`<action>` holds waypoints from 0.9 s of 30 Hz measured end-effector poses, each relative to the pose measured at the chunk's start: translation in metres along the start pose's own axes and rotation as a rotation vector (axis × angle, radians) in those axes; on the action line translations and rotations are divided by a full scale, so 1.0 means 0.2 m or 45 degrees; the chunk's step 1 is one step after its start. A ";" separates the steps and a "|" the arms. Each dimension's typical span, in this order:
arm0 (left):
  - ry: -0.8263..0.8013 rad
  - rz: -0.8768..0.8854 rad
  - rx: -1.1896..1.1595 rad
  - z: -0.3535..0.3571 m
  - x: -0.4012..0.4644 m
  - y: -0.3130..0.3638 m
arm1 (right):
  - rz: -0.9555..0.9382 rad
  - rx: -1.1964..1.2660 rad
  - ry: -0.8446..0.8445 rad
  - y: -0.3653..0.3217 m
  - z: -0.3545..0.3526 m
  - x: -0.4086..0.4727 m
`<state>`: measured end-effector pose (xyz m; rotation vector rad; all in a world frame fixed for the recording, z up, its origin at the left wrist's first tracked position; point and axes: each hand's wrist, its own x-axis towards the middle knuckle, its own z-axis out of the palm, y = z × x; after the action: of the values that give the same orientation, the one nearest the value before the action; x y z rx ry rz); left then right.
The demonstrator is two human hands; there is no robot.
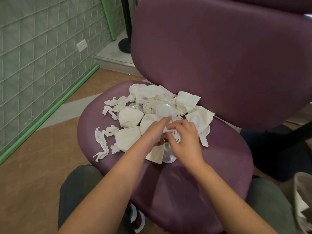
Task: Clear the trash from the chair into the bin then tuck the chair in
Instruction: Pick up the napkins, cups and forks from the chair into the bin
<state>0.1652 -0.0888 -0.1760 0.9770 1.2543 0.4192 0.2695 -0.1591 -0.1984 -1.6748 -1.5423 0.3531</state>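
Both of my hands reach into a heap of white trash (152, 114) spread across the seat of a purple chair (194, 191). My left hand (154, 132) lies over the middle of the pile, fingers stretched forward and close together, though I cannot tell whether they hold anything. My right hand (184, 139) sits just beside it, fingers curled and pinching a scrap of crumpled tissue (168, 130). Around them lie folded paper napkins (186, 101), torn tissue strips (101, 146), a clear plastic lid (164, 109), a white plastic fork (177, 139) and a plastic spoon (200, 127). At the right edge, near the floor, the rim of a white-lined bin (302, 200) shows, well apart from the pile. A green-framed mesh panel (42, 65) stands to the left.
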 end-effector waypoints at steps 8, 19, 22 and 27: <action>-0.025 0.068 -0.326 0.02 -0.05 -0.02 | 0.221 0.079 0.121 -0.02 0.00 -0.02; 0.018 0.142 -0.409 -0.11 -0.12 -0.10 | 0.098 -0.017 -0.073 -0.14 0.11 -0.06; 0.031 0.180 -0.542 -0.21 -0.15 -0.11 | 0.011 -0.096 -0.077 -0.17 0.18 -0.08; 0.349 0.230 -0.420 -0.36 -0.19 -0.16 | 0.014 0.029 -0.138 -0.27 0.31 -0.04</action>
<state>0.0800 -0.1073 -0.1791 0.7685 1.2924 0.8969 0.1883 -0.1484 -0.2012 -1.6710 -1.6026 0.4725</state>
